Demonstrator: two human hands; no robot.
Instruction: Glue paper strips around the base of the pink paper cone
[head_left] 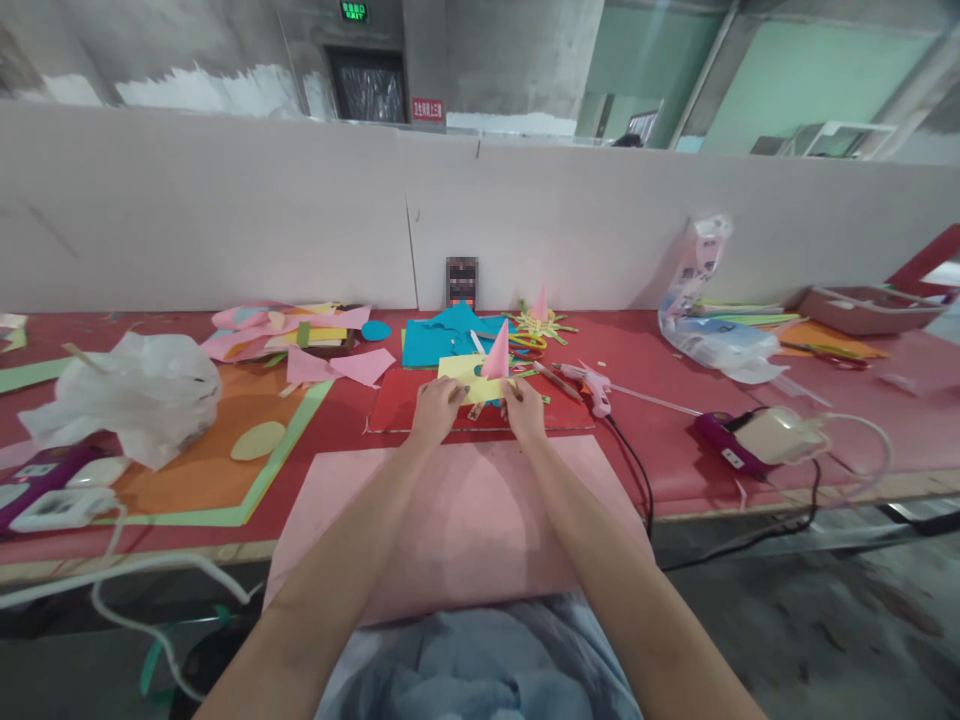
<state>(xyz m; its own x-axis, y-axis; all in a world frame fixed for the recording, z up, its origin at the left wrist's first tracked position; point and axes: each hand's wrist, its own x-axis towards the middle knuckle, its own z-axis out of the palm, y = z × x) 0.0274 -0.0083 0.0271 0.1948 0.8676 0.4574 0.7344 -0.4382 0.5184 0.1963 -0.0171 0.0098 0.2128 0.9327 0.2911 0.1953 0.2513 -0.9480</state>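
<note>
Between my two hands is a piece of yellow paper [457, 368], held a little above a red sheet [394, 400]. My left hand [440, 405] pinches its left end and my right hand [525, 405] grips the right end. A pink paper cone [496, 355] stands up at the yellow paper's right part; whether it is fixed there I cannot tell. Bits of blue show around the paper, and small strips lie under it, partly hidden. Behind, a similar pink cone sits on a yellow-green strip figure [541, 318]. Blue paper [427, 345] and yellow-handled scissors [529, 343] lie just beyond my hands.
To the right lie a pink glue gun [598, 390] with a black cord, and a purple power strip [731, 445]. A large pink sheet [465, 520] hangs over the front edge. Leftward are paper scraps [262, 335] and a crumpled plastic bag [142, 390]. A white partition [262, 220] stands behind.
</note>
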